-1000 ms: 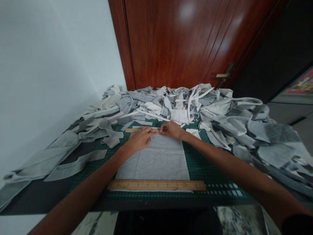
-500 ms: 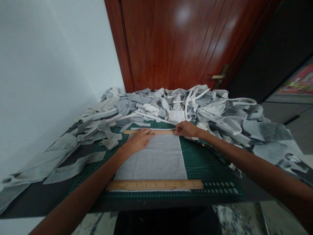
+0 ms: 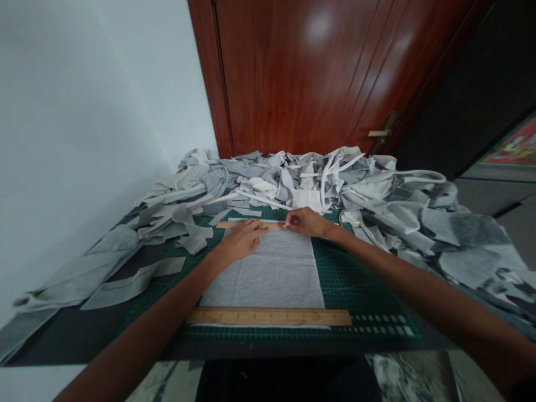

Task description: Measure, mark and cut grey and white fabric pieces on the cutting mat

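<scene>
A piece of light grey fabric [image 3: 268, 273] lies flat on the green cutting mat [image 3: 339, 273]. A narrow wooden ruler [image 3: 224, 225] crosses the fabric near its far edge. My left hand [image 3: 243, 241] rests on this ruler and the fabric, fingers stretched forward and pressing down. By the ruler's right part, my right hand [image 3: 307, 222] is closed in a pinch at the fabric's far edge; whatever is between its fingertips is too small to make out. A wider wooden ruler [image 3: 268, 317] lies across the near edge, where a thin strip of fabric shows below it.
Heaps of grey and white fabric scraps [image 3: 268, 173] line the back of the dark table [image 3: 75, 335] and spread down both sides. One loose strip [image 3: 138, 279] overlaps the mat's left side. Behind stand a reddish wooden door [image 3: 293, 84] and a white wall [image 3: 104, 84].
My right hand has moved left along the far ruler, closer to my left hand, which stays in place. The view has shifted slightly. My right forearm now hides the dark tool seen beside it earlier.
</scene>
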Demonstrator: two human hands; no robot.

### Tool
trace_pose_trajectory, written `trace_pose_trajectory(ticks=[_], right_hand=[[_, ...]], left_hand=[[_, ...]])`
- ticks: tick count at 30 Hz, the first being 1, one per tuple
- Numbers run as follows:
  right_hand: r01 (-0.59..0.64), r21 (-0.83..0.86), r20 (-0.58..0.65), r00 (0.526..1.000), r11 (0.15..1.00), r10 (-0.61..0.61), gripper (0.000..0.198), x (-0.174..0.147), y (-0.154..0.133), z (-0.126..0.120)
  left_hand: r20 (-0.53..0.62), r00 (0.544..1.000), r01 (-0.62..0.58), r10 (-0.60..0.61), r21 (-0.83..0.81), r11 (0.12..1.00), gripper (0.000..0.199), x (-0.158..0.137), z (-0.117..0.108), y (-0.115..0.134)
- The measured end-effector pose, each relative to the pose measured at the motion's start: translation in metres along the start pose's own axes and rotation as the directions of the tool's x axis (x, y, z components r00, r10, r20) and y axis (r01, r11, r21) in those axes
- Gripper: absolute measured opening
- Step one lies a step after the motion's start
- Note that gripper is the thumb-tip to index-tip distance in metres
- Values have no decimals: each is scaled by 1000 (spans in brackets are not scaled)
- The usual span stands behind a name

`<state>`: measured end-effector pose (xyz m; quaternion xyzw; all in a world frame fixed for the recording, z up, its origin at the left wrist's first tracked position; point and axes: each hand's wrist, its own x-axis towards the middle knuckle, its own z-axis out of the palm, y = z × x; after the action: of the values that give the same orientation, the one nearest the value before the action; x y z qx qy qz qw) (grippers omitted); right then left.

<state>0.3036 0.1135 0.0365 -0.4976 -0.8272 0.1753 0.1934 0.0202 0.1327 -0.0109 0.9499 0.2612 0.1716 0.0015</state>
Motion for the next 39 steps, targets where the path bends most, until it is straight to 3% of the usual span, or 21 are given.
trace_pose_trajectory(ticks=[10, 27, 32, 39], right_hand=[[-10, -134, 22, 1000, 991, 13, 9, 19, -12, 17], [-142, -304, 57, 984, 942, 167, 13, -40, 23, -30], [-80, -153, 40, 995, 985, 87, 12, -23, 8, -22], [34, -62, 5, 999, 998, -33, 12, 24, -31, 11]], left_hand=[[15, 1000, -2, 2, -1, 1000, 51, 0, -4, 3], [5, 999, 40, -40, -84, 996, 52, -2, -4, -1], [-44, 992, 107, -121, -238, 965, 56, -11, -8, -22], [-102, 988, 90, -117, -240, 967, 30, -13, -4, -43]])
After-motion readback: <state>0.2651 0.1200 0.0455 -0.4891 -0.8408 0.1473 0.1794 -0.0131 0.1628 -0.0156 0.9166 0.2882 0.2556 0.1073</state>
